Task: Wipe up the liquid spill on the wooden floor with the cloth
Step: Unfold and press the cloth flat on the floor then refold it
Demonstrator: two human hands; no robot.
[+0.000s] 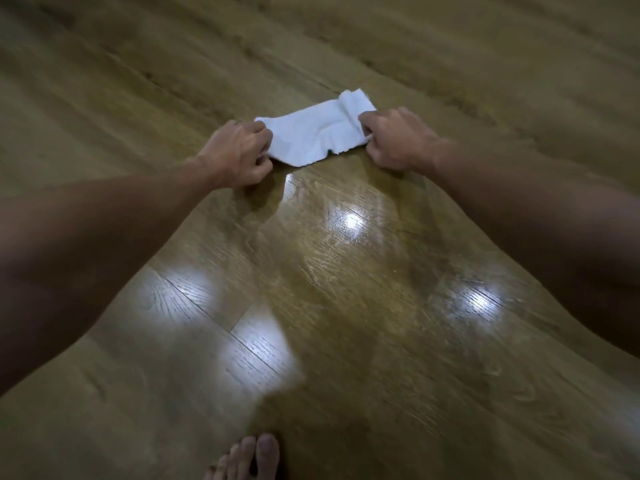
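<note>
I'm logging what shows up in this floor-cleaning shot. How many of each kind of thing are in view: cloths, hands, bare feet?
White cloth: 1
Hands: 2, the left hand and the right hand, each gripping one end of the cloth
Bare foot: 1, at the bottom edge
Total: 4

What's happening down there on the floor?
A person is bent over a wooden floor, holding a white cloth stretched between both hands. The left hand grips one end and the right hand grips the other, with the cloth lying on the boards. The floor nearer the person shines, though it's hard to tell wetness from lamp glare. A bare foot shows at the bottom.
</note>
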